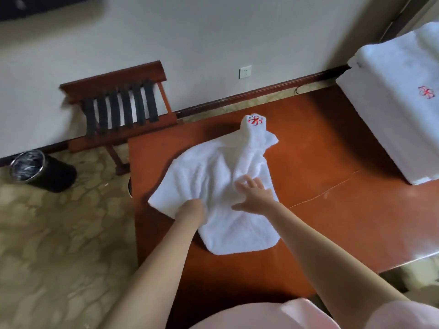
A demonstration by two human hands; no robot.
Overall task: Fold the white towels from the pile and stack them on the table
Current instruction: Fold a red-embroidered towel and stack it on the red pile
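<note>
one loose towel [221,186] lies rumpled on the table [332,162]; one folded stack [394,96] sits at its right end, cut off by the frame. left hand [193,208] pinches the towel, fingers buried in cloth. right hand [255,194] presses flat, fingers spread, holding nothing.

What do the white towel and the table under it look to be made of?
The white towel looks like thick cotton terry: a fluffy, matte pile with soft rumples. The table seems to be reddish-brown varnished wood or veneer, smooth and faintly glossy; which one I cannot tell.
</note>
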